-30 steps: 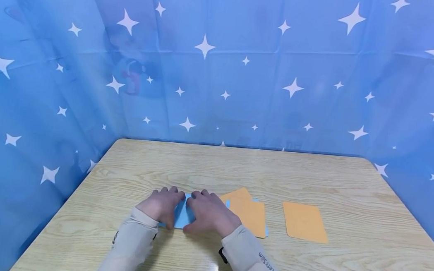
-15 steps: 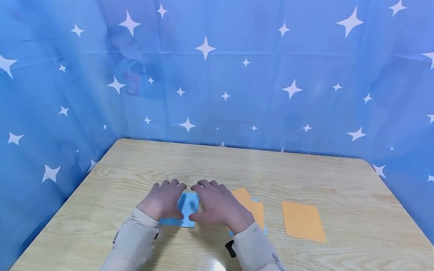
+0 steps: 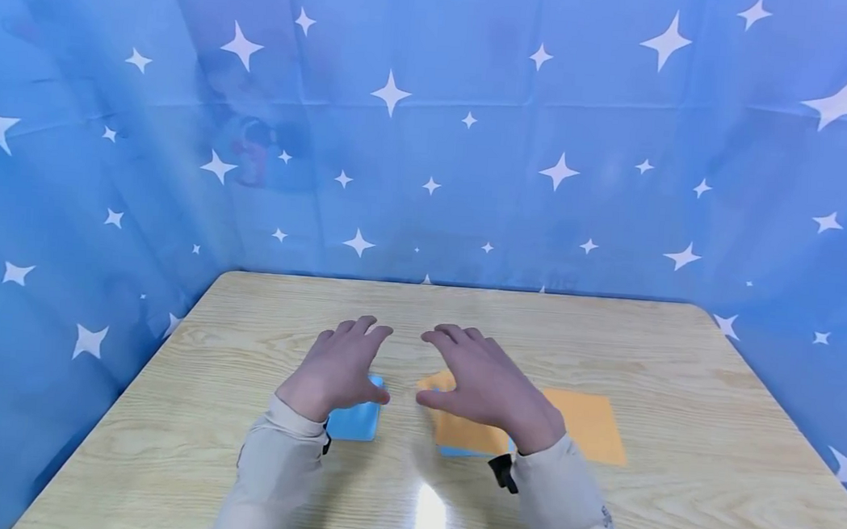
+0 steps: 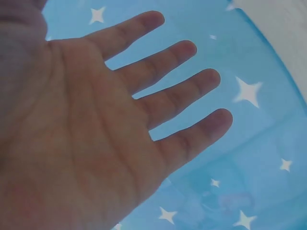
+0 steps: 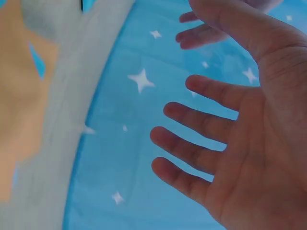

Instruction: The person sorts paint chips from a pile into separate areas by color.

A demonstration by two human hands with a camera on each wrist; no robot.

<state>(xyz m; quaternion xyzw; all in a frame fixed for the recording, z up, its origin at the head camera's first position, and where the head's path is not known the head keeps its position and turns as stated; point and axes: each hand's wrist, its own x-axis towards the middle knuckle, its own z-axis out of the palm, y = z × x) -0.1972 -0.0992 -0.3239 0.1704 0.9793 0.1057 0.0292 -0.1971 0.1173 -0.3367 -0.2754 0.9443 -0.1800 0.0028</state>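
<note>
On right hand's [image 3: 485,380] sleeve [image 3: 562,495], blurred lettering [image 3: 610,525]

Open lane between the two sets of fingertips — cards underneath, a curtain beyond.
The left hand [image 3: 337,368] and right hand [image 3: 489,382] stand apart, leaving a free gap between their thumbs and fingers above the bare wooden tabletop [image 3: 408,312]; that wood runs on past the fingertips until the star-print curtain [image 3: 431,135] walls off the far side. Under the left thumb, a blue card [image 3: 357,421] lies flat; under the right, overlapping orange and blue cards [image 3: 474,437] — low obstacles both. Outward of the right fingers, a lone orange card [image 3: 591,428] sits partly behind the wrist.
</note>
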